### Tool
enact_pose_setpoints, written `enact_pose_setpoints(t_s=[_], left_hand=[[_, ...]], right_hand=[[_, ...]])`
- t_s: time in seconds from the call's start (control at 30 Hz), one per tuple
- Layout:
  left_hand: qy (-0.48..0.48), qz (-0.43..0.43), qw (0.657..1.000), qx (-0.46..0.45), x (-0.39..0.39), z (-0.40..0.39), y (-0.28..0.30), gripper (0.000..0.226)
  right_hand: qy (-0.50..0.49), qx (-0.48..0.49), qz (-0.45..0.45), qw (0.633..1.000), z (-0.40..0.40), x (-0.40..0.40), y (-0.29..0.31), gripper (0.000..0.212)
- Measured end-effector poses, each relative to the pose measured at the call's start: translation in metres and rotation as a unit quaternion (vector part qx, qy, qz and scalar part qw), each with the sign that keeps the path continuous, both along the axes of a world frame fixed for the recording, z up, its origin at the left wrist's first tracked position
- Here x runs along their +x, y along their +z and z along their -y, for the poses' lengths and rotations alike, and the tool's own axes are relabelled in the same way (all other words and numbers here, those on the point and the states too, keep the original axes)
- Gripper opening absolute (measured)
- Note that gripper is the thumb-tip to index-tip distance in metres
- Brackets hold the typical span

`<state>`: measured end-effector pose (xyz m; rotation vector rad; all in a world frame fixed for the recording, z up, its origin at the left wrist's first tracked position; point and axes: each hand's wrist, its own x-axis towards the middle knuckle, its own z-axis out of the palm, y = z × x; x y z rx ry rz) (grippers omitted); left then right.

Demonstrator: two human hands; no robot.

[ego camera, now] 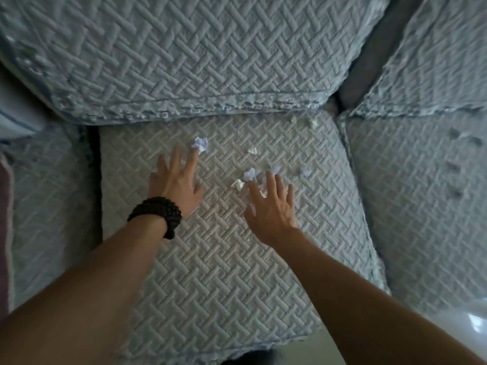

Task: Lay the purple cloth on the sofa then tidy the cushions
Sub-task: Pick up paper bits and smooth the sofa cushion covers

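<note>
Head view is looking straight down onto the middle seat cushion (pixel 224 259) of a grey quilted sofa, and everything below is placed relative to that cushion. Both hands are reaching out flat over it with the fingers spread apart, gripping nothing. The left hand (pixel 175 183), with a dark bead bracelet (pixel 156 214) at the wrist, is hovering over the cushion's left half, its fingertips just beside a crumpled paper scrap (pixel 200 144) toward the rear. The right hand (pixel 271 204) is lying over the centre, fingertips touching or nearly touching a cluster of scraps (pixel 247 177) — which, I cannot tell. More bits (pixel 253 150) are sitting further back, near the back cushion (pixel 184 48) that is leaning over the rear edge.

No purple cloth is showing anywhere on the cushion; a dull purplish strip (pixel 5 206) at the far left could be it, though that is only a guess.

The scraps look feather-light and loose — likely to scatter if swept hard, so pinching or cupping them suits better. A cloth would be soft and limp, best taken by two corners and shaken flat. The cushions appear bulky yet squashy, with a grippy quilted cover, easiest held at opposite edges.
</note>
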<state>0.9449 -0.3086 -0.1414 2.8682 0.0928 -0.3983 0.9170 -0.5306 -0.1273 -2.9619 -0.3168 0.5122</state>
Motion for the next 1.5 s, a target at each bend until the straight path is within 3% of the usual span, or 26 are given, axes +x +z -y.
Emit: enact_pose_setpoints(t_s=[0.13, 0.27, 0.4, 0.6, 0.97, 1.13, 1.23, 1.3, 1.5], left_hand=[[0.018, 0.016, 0.999, -0.027, 0.047, 0.008, -0.011, 0.076], [0.035, 0.046, 0.994, -0.097, 0.068, 0.02, -0.019, 0.062], [-0.035, 0.048, 0.995, -0.084, 0.059, 0.045, -0.032, 0.059], [-0.091, 0.033, 0.995, -0.039, 0.032, 0.064, -0.047, 0.056], [-0.126, 0.04, 0.991, -0.01, -0.021, 0.071, -0.06, 0.044], [-0.116, 0.078, 0.989, 0.04, -0.027, 0.079, -0.065, 0.03], [-0.1, 0.061, 0.993, -0.009, -0.023, 0.083, -0.057, 0.047], [-0.063, 0.043, 0.996, -0.041, -0.024, 0.084, -0.046, 0.056], [-0.056, 0.042, 0.996, -0.063, -0.032, 0.098, -0.001, 0.055]], right_hand=[[0.012, 0.012, 0.011, 1.0, 0.011, 0.04, -0.014, 0.057], [0.037, 0.056, 0.034, 0.997, 0.003, 0.083, -0.03, 0.051], [0.078, 0.118, 0.054, 0.989, 0.002, 0.115, -0.051, 0.048], [0.124, 0.157, 0.048, 0.979, 0.044, 0.064, -0.073, 0.051], [0.14, 0.087, 0.095, 0.982, 0.051, 0.019, -0.082, 0.037], [0.099, 0.063, 0.017, 0.993, 0.045, 0.032, -0.084, 0.027], [0.034, 0.177, -0.016, 0.984, 0.046, 0.032, -0.072, 0.03], [-0.006, 0.245, -0.006, 0.969, 0.055, 0.028, -0.057, 0.027], [-0.069, 0.267, 0.043, 0.96, 0.09, 0.016, -0.002, 0.027]])
